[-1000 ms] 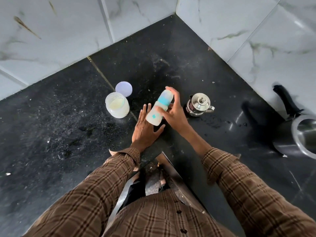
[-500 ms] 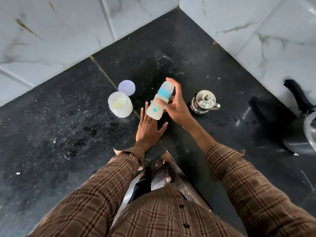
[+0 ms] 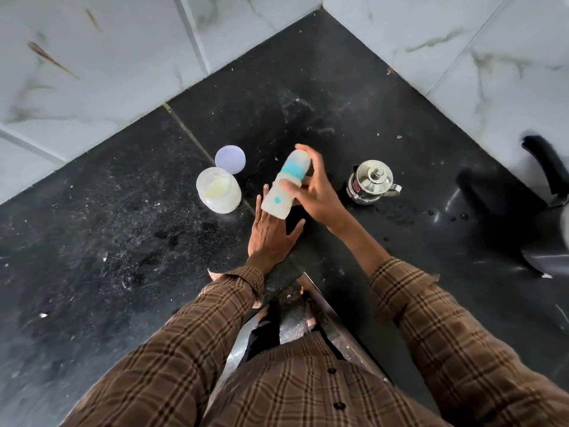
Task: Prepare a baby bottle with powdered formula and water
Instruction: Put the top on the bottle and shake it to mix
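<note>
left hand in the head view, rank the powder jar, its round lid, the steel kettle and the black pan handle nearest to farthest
From the left hand:
1. powder jar, just up-left
2. round lid, behind the jar
3. steel kettle, right, past the right hand
4. black pan handle, far right edge

Dark pan [image 3: 551, 241] cut off right

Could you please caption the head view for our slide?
Right hand grips capped baby bottle, tilted above flat left hand on black counter.
</note>
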